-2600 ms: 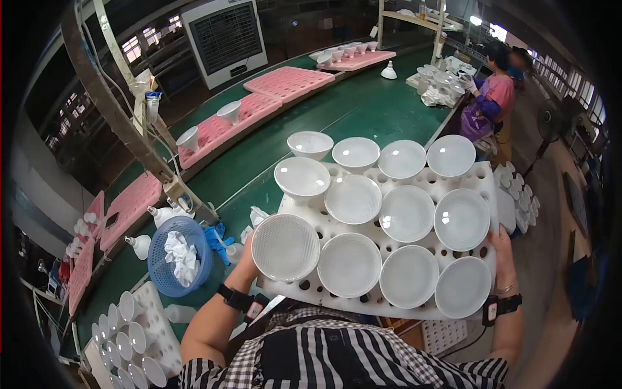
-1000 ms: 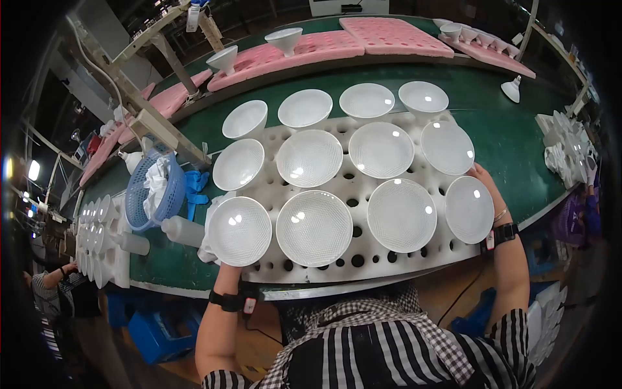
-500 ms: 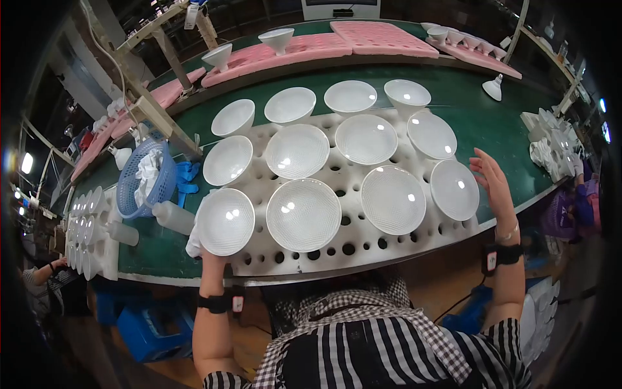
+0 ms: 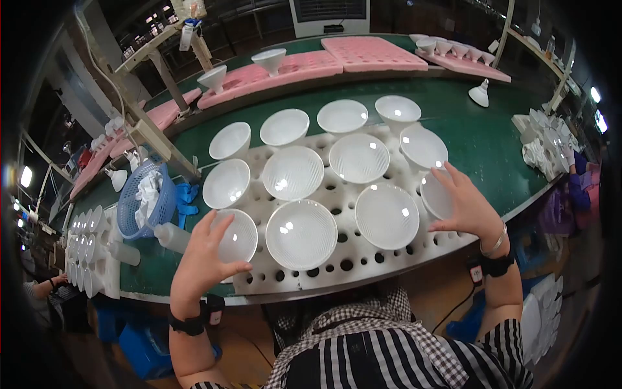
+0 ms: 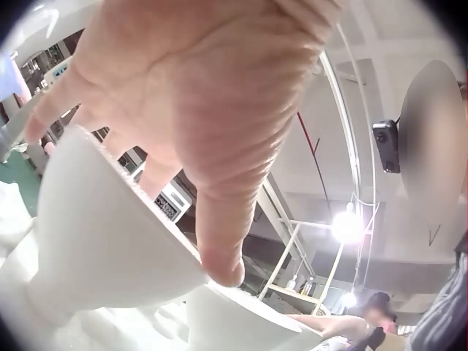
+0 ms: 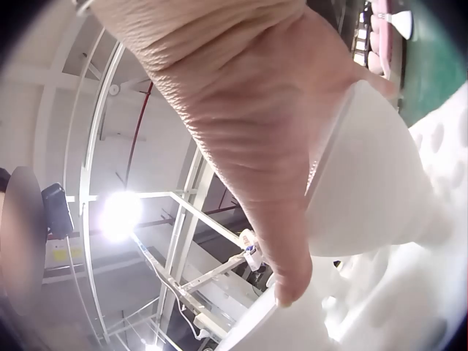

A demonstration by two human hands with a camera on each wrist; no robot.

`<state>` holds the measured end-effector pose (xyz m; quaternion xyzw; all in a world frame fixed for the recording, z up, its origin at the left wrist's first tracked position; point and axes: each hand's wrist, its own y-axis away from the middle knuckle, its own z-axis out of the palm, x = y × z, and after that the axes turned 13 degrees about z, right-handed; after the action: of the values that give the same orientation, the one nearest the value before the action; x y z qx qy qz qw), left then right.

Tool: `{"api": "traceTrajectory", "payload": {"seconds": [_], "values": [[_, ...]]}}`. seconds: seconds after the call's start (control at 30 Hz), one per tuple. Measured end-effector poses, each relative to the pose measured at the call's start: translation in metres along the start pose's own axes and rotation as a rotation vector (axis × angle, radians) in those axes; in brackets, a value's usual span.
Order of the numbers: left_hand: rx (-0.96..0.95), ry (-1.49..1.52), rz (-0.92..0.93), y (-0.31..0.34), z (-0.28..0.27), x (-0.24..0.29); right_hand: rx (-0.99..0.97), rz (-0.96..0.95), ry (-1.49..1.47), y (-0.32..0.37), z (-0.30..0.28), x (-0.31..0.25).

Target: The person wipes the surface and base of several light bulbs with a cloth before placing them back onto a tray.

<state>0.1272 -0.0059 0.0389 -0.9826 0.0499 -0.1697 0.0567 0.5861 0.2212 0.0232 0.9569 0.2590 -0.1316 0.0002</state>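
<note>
A white foam tray (image 4: 262, 285) full of holes lies on the green bench, with several white cone-shaped lamps standing in it, wide faces up. My left hand (image 4: 202, 262) spreads over the front-left lamp (image 4: 238, 240), thumb and fingers apart. In the left wrist view that lamp (image 5: 102, 234) sits below the palm, its rim close to the fingers. My right hand (image 4: 474, 206) spreads the same way over the front-right lamp (image 4: 436, 194), partly hiding it. The right wrist view has the thumb extended past the rim of this lamp (image 6: 365, 190).
On the left are a blue basket (image 4: 148, 201) with white cloth, blue gloves (image 4: 186, 198), white bottles (image 4: 124, 253) and another loaded tray (image 4: 111, 272). Pink foam trays (image 4: 372, 53) line the back. A lone lamp (image 4: 479, 94) stands at back right. Another person (image 4: 583, 188) works far right.
The tray, earlier carried in both hands, now lies on the bench. My hands have left its sides and moved over the two front corner lamps.
</note>
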Motion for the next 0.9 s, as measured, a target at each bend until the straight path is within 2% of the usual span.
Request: {"api": "traceTrajectory", "payload": {"seconds": [0.17,0.23,0.27,0.3,0.37,0.47,0.5,0.57,0.67,0.8,0.87,0.9], "values": [[0.008,-0.051,0.051,-0.015,0.008,0.006,-0.016,0.08,-0.023,0.01,-0.018,-0.004],[0.015,-0.174,0.077,-0.013,0.013,0.011,0.131,0.1,-0.188,0.018,-0.042,0.0],[0.007,-0.174,0.075,-0.009,0.014,0.011,0.192,0.063,-0.416,0.021,-0.055,-0.001],[0.028,-0.178,0.095,-0.007,0.014,0.01,0.189,0.07,-0.423,0.022,-0.069,-0.008],[0.041,-0.192,0.126,-0.005,0.005,0.009,0.385,-0.038,-0.313,0.013,-0.09,-0.028],[0.259,-0.167,0.149,-0.003,-0.033,0.02,0.521,-0.083,-0.187,-0.027,-0.088,-0.048],[0.261,-0.171,0.149,-0.008,-0.043,0.021,0.524,-0.085,-0.189,-0.044,-0.084,-0.049],[0.47,-0.08,0.205,-0.022,-0.062,0.019,0.596,-0.115,-0.111,-0.084,-0.064,-0.049],[0.543,-0.129,0.198,-0.074,-0.067,0.011,0.511,-0.078,-0.187,-0.136,-0.028,-0.046],[0.547,-0.165,0.192,-0.145,-0.036,-0.026,0.423,-0.07,-0.179,-0.166,0.012,-0.037],[0.421,-0.159,0.145,-0.167,-0.015,-0.039,0.375,-0.131,-0.129,-0.167,0.019,-0.033],[0.417,-0.157,0.15,-0.173,-0.004,-0.045,0.375,-0.124,-0.13,-0.165,0.02,-0.031]]}}
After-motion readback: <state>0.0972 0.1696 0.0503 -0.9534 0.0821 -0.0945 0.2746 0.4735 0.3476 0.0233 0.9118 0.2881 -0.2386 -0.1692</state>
